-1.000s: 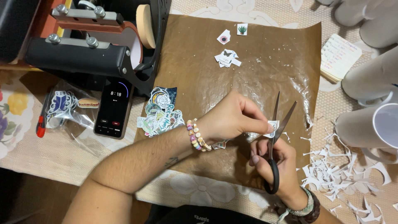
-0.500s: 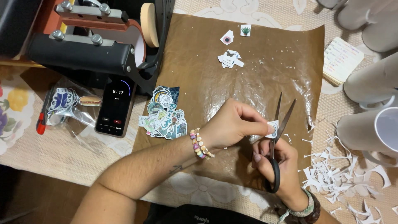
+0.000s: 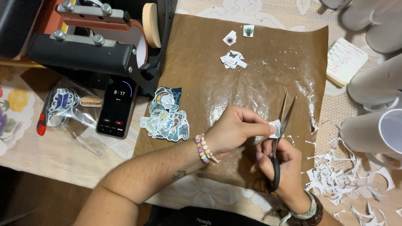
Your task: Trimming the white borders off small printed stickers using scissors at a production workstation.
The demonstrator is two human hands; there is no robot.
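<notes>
Here the left hand (image 3: 234,129) pinches a small cutout (image 3: 275,127), mostly hidden, between open scissors (image 3: 279,134) gripped by the right hand (image 3: 282,167).

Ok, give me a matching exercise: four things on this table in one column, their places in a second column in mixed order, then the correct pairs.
Things:
1. scissors
2. phone
3. pile of cut stickers
4. white paper scraps

Places:
A. left edge of the brown sheet, beside the phone
B. on the tablecloth to the right of the brown sheet
C. in the right hand, blades open at a small paper piece pinched by the left hand
D. just below the black press machine

Pairs: 1-C, 2-D, 3-A, 4-B
</notes>
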